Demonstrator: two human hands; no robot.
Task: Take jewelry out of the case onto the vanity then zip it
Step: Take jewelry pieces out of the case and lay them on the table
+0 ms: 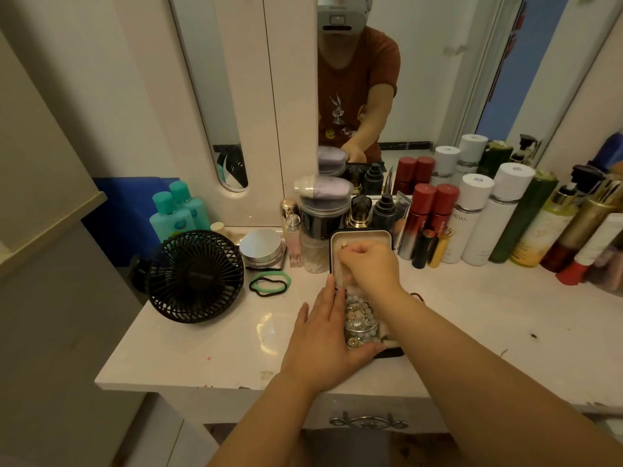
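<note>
The right grip (371, 264), a bare hand, is curled over the far half of the open case (367, 238). Its fingertips are pressed together on a thin strand (343, 273) that hangs straight down from them in front of the raised lid. A small gold bit shows at the pinch, but what piece it is I cannot tell. Pinching high up looks like the way to draw one fine item clear without dragging the rest along.

The left grip (323, 335) lies spread and flat against the left side of the case. Its fingers are straight and point to the far side, and the thumb runs across the near edge. It seems placed to pin the light case to the table (202, 348) while the other hand pulls.

Between the two hands, the near tray is full of jewelry (359, 318), a tangle of pale beads and metal pieces. Most of the emptying therefore appears to be ahead, and the zipping comes after that. The tangle may make pieces snag on one another.

Further out, two hair ties (269, 284) lie to the left of the case, with a black fan (195, 276) beyond them. Tall bottles (472, 224) crowd the far right, in front of the mirror (421, 79).
</note>
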